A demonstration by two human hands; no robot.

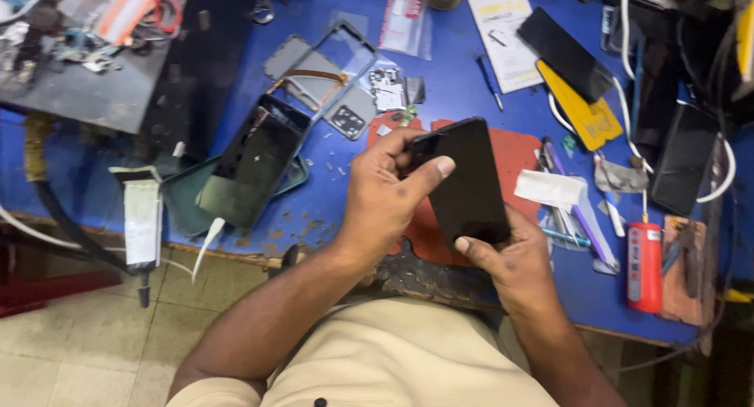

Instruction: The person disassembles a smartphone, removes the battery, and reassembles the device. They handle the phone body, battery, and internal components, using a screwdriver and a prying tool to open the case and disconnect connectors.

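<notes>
Blue covers the desk, and at its far left a white glue tube with a dark nozzle hangs over the front edge. Just right of it a dismantled phone lies tilted on a dark green case, with a clear phone frame and a small circuit board further back. Near the middle, the left hand has its grip closed on the upper end of a black phone, the thumb pressed flat across the dark glass and the fingers curled behind it. That phone is held tilted above a red mat, close to the front edge of the desk. The right hand clamps the lower end, its thumb tip on the bottom corner and the fingers hidden underneath. Counting phones with dark faces, four show: the dismantled one, the held one, one lying on a white leaflet at the back, and one at the far right beside a white cable. A yellow card lies beside the leaflet. Further right, a folded white cloth rests over a few thin tools, and a red cylinder-shaped tool stands near the front edge.
</notes>
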